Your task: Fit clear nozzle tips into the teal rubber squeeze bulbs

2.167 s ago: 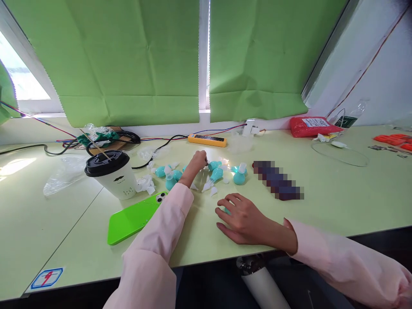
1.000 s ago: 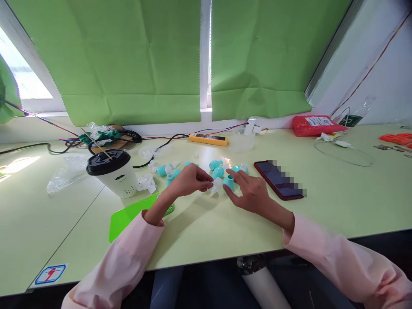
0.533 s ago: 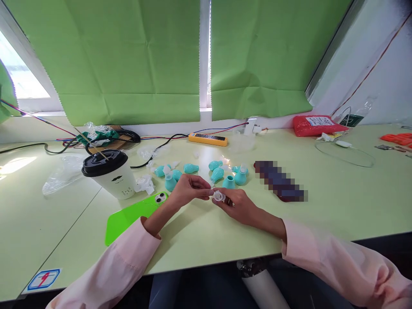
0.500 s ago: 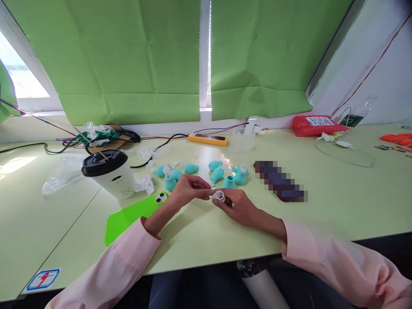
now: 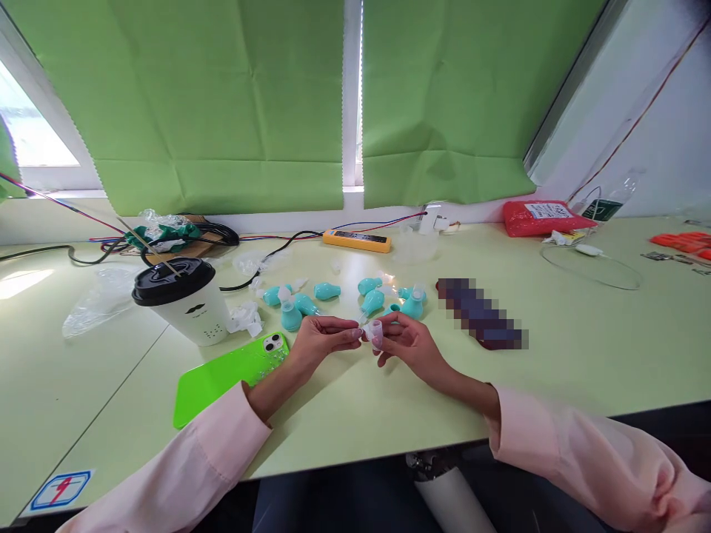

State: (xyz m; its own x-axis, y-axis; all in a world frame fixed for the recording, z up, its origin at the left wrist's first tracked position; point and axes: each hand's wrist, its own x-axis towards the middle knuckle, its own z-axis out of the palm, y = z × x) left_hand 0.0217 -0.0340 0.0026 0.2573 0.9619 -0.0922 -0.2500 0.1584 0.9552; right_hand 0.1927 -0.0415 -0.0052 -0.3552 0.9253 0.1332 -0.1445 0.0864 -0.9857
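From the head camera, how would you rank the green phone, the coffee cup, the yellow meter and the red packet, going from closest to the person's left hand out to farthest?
Measured from the left hand:
1. Green phone, just to its left on the near table.
2. Yellow meter and coffee cup, too close to call; meter behind near the window, cup off left.
3. Red packet, far right at the back.

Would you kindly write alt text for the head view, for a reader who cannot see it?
Two hands, the left hand and right hand, meet over a pale green table, pinching a small clear plastic cap between them. Behind lie teal bulb-shaped parts; a lidded paper cup and green phone sit left.
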